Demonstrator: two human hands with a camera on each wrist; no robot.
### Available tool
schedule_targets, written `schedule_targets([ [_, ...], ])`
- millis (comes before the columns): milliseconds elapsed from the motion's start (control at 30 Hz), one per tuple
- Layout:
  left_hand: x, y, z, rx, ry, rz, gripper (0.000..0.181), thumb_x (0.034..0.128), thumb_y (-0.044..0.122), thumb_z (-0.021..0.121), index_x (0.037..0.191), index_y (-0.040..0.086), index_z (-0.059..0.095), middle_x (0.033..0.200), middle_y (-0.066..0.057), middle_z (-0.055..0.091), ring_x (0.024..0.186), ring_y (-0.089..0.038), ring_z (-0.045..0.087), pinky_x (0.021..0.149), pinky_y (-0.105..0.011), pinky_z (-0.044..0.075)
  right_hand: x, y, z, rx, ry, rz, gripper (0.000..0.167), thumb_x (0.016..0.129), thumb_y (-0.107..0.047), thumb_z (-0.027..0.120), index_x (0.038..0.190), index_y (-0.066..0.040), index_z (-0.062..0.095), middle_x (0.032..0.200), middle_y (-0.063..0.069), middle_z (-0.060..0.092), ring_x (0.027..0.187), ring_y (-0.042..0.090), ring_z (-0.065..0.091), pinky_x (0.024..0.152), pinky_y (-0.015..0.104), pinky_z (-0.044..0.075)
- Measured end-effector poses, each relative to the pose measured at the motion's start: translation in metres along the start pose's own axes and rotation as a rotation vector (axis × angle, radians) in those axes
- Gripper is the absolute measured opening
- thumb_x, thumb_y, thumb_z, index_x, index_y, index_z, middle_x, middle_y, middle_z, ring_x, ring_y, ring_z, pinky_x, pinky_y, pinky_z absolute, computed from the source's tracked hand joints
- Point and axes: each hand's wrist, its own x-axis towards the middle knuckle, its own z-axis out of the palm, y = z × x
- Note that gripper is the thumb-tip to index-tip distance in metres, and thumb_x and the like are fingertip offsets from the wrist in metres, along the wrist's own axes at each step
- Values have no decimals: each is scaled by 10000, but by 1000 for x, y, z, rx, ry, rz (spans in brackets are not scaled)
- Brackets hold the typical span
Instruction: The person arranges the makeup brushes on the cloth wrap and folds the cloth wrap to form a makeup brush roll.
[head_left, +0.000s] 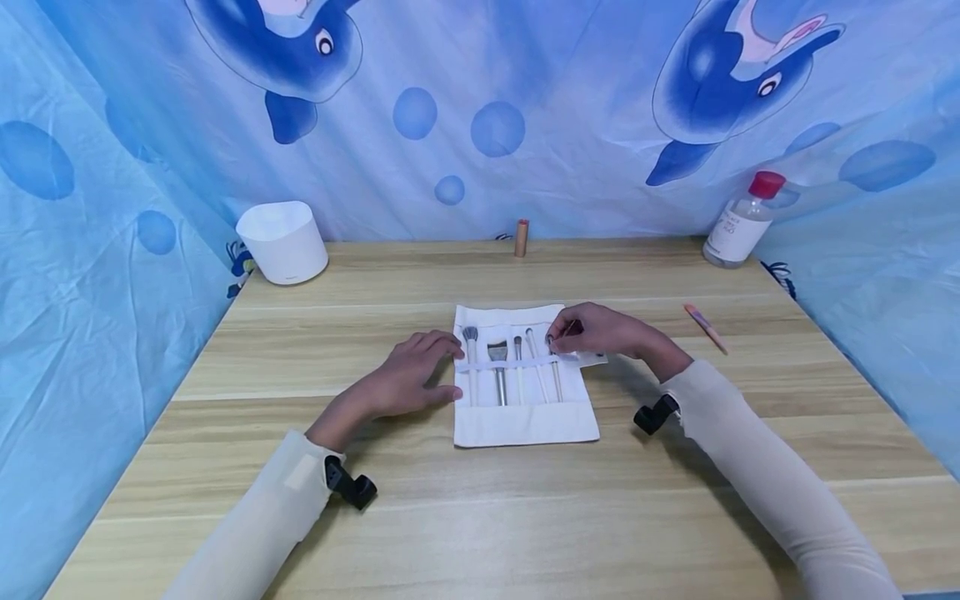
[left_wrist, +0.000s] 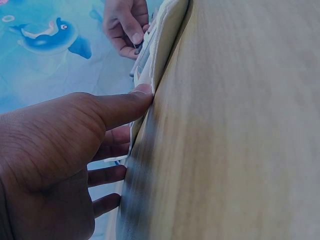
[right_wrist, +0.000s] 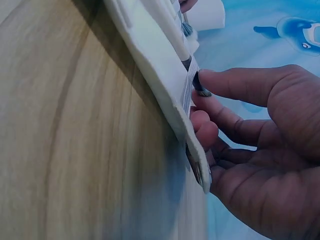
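A white cloth brush roll point(head_left: 525, 427) lies unfolded on the table, its strap crossing several makeup brushes. These include a fluffy brush point(head_left: 470, 335) at the left and a wide flat brush point(head_left: 498, 353) beside it. My left hand point(head_left: 412, 373) touches the roll's left edge with thumb and fingertips, fingers fairly straight. At the roll's right side, my right hand point(head_left: 600, 329) pinches the dark head of the rightmost makeup brush point(right_wrist: 201, 86) between thumb and index finger. That brush's handle runs under the strap. Part of the right-hand edge is hidden by the fingers.
An orange and purple stick point(head_left: 706, 329) lies to the right of the roll. Along the back stand a white cup-like container point(head_left: 285, 243), a small copper-coloured tube point(head_left: 521, 238) and a clear bottle with a red cap point(head_left: 738, 223). A blue curtain point(head_left: 450, 75) hangs behind the table.
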Motion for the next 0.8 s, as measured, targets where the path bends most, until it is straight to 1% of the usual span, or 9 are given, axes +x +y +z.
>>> schedule_targets([
  [133, 0, 0, 0, 5, 0, -3, 570, 939, 424, 693, 1372, 96, 520, 1492, -74, 417, 1394, -313, 337, 1097, -578, 272, -3, 1, -4, -26, 3, -2, 217, 1003, -208, 633, 1172, -85, 691, 1115, 55, 657, 961, 214, 585, 797, 358, 481],
  [200, 0, 0, 0, 5, -1, -4, 567, 940, 423, 693, 1371, 98, 520, 1492, -72, 416, 1393, -312, 336, 1093, -580, 274, -6, 1, -8, -46, 28, -6, 259, 1021, -230, 603, 1229, -94, 676, 1137, 50, 655, 954, 214, 597, 782, 369, 493],
  [300, -1, 0, -1, 0, 1, -2, 567, 938, 415, 699, 1369, 92, 522, 1490, -77, 418, 1393, -318, 337, 1091, -588, 274, -12, 2, -17, -90, 103, -33, 295, 1032, -248, 587, 1267, -85, 660, 1146, 54, 664, 939, 226, 622, 780, 389, 505],
  [433, 0, 1, 0, -5, -1, -7, 571, 936, 415, 702, 1369, 88, 524, 1490, -72, 420, 1397, -311, 335, 1102, -579, 265, -25, 6, -36, -161, 226, -50, 293, 1033, -274, 582, 1230, -78, 676, 1119, 67, 682, 899, 234, 623, 758, 402, 495],
  [500, 0, 0, 0, -7, 0, -8, 571, 936, 412, 704, 1367, 83, 525, 1490, -74, 421, 1397, -313, 335, 1106, -578, 262, -30, 9, -47, -199, 279, -23, 274, 1034, -270, 578, 1205, -85, 687, 1096, 80, 692, 894, 228, 627, 749, 404, 494],
  [567, 0, -1, 0, -11, -1, -9, 570, 937, 413, 702, 1366, 81, 526, 1490, -75, 422, 1399, -310, 335, 1110, -574, 257, -34, 13, -57, -271, 329, 5, 254, 1035, -259, 574, 1176, -89, 698, 1075, 81, 697, 910, 223, 632, 758, 408, 498],
  [667, -1, -1, 0, -16, 1, -3, 566, 938, 406, 703, 1363, 77, 525, 1489, -79, 423, 1400, -313, 334, 1109, -582, 255, -42, 17, -72, -350, 388, 68, 233, 1029, -220, 580, 1147, -57, 698, 1068, 124, 692, 938, 261, 636, 783, 452, 503],
  [733, -1, -1, 0, -17, 4, -1, 563, 938, 404, 703, 1361, 77, 525, 1487, -77, 424, 1400, -313, 335, 1107, -586, 256, -48, 23, -82, -407, 414, 107, 235, 1026, -212, 577, 1130, -34, 690, 1073, 148, 685, 953, 290, 629, 800, 482, 495],
  [800, 0, 0, 0, -17, 3, -2, 562, 938, 404, 703, 1361, 79, 525, 1487, -73, 423, 1399, -312, 335, 1107, -584, 255, -55, 30, -91, -442, 421, 163, 258, 1028, -213, 564, 1134, -4, 673, 1088, 186, 669, 952, 318, 617, 801, 509, 485],
])
